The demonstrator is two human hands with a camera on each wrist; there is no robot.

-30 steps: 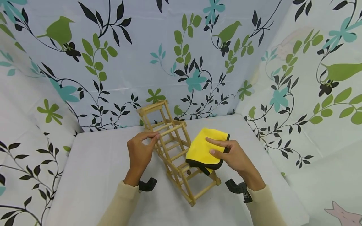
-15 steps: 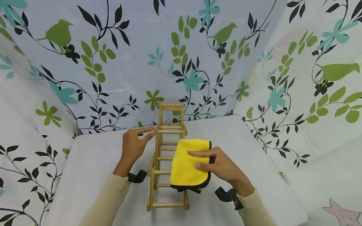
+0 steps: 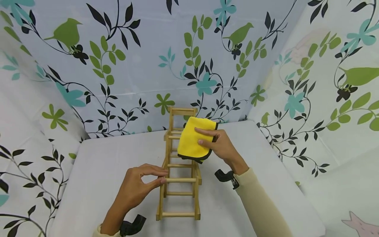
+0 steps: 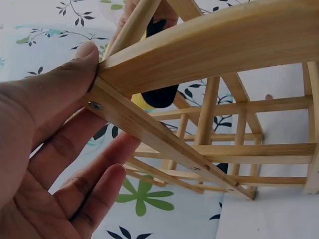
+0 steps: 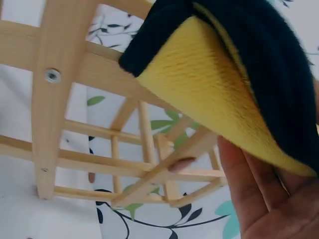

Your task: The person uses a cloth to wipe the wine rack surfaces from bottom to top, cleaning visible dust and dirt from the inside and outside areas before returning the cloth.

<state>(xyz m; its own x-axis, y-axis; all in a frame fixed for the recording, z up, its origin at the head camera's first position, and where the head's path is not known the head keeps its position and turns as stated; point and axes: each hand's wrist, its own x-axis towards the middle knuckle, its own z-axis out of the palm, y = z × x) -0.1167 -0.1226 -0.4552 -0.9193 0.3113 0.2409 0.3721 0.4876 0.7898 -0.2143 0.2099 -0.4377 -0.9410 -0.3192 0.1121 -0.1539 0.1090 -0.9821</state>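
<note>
A tiered wooden rack (image 3: 181,180) with round rungs stands on the table, its length running away from me. My left hand (image 3: 134,184) pinches the left end of a nearer rung, at a corner of the frame. In the left wrist view the thumb lies on that corner (image 4: 112,72), with other fingers below it. My right hand (image 3: 221,145) holds a folded yellow cloth (image 3: 193,138) with black edging, over the rack's farther tiers. The right wrist view shows the cloth (image 5: 199,84) close to the rack's bars; whether it touches them I cannot tell.
The white table (image 3: 245,184) extends on both sides of the rack. Behind it hangs a sheet (image 3: 142,72) printed with leaves and birds, and more of this fabric is at either side. A dark wrist mount (image 3: 132,225) sits at each wrist.
The rack has turned from a slant to straight ahead. My left hand has come from its far part to the nearer rung. The cloth dipped nearer, then went up toward the far end.
</note>
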